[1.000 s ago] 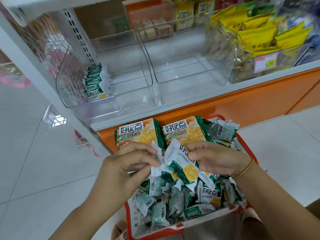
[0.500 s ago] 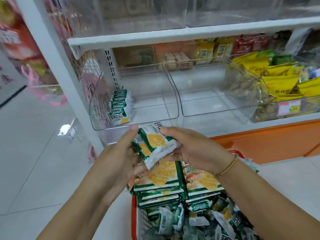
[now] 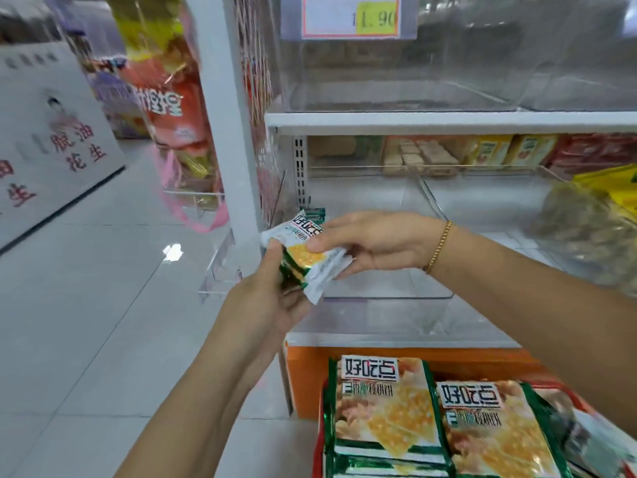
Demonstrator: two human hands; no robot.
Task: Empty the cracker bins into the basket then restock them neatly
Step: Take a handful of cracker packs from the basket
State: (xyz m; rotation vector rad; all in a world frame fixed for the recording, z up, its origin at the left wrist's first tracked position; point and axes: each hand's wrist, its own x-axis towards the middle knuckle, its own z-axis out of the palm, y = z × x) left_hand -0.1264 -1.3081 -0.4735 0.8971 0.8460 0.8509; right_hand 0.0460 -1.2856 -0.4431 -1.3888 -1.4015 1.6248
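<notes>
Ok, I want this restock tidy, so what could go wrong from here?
The packets are a loose bunch pinched between the left hand and right hand; one might slip and fall. The row in the bin is mostly hidden behind them, so setting them in could knock it askew.

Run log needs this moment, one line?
phase: restock | left hand, right hand: hold small green-and-white cracker packets | at: clear plastic bin | placed: no

Cracker packet [image 3: 305, 251] — white wrapper, green band, golden cracker print, black characters. Large packs [image 3: 386, 412] — green borders, golden-orange print, white label. Basket [image 3: 319, 450] rim red. Shelf [image 3: 448, 123] white, base panel [image 3: 379, 357] orange. Price tag [image 3: 351, 19] white, yellow patch. Bracelet [image 3: 439, 244] gold.
</notes>
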